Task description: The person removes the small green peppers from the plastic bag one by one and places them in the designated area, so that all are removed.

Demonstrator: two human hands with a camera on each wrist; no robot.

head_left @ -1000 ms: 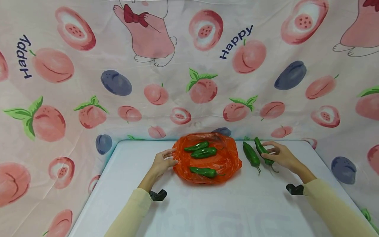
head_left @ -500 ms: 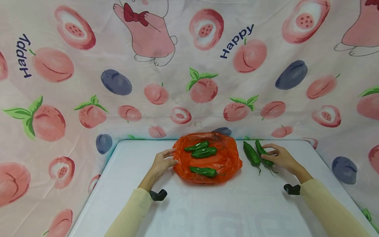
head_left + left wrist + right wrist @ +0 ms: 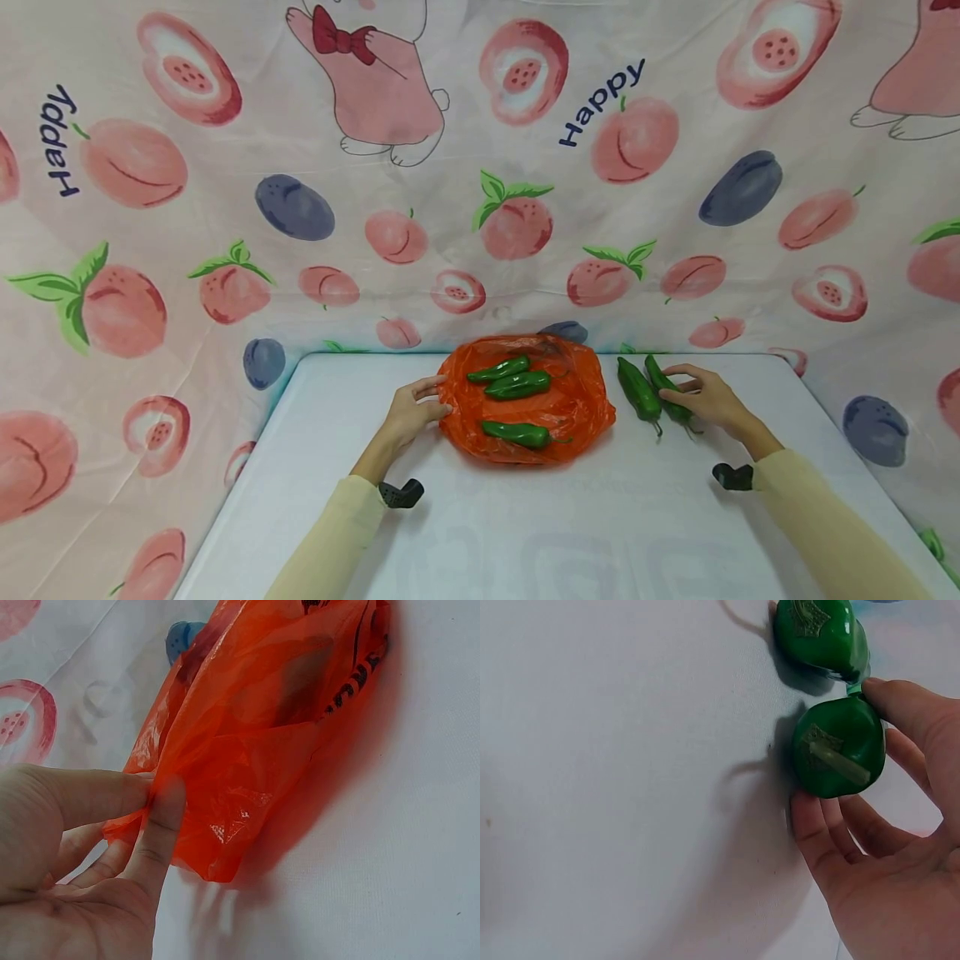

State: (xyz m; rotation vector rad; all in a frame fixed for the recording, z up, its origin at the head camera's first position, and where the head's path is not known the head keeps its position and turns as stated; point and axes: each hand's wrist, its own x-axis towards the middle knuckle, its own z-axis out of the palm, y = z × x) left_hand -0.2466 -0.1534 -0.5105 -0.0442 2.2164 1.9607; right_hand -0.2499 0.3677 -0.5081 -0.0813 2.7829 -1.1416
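While the left hand (image 3: 411, 412) pinches the red bag (image 3: 594, 408) at its edge, seemingly to steady it, the right hand (image 3: 708, 396) has fingers curled round one green pepper (image 3: 844, 724) on the table (image 3: 487, 517), beside a second pepper (image 3: 637, 392).

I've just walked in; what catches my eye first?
Probably the bright orange bag, near the back of the white table, with three green peppers showing against it and the left hand pinching its edge. To its right are two more peppers, the right hand holding the outer one. Behind hangs a fruit-patterned cloth.
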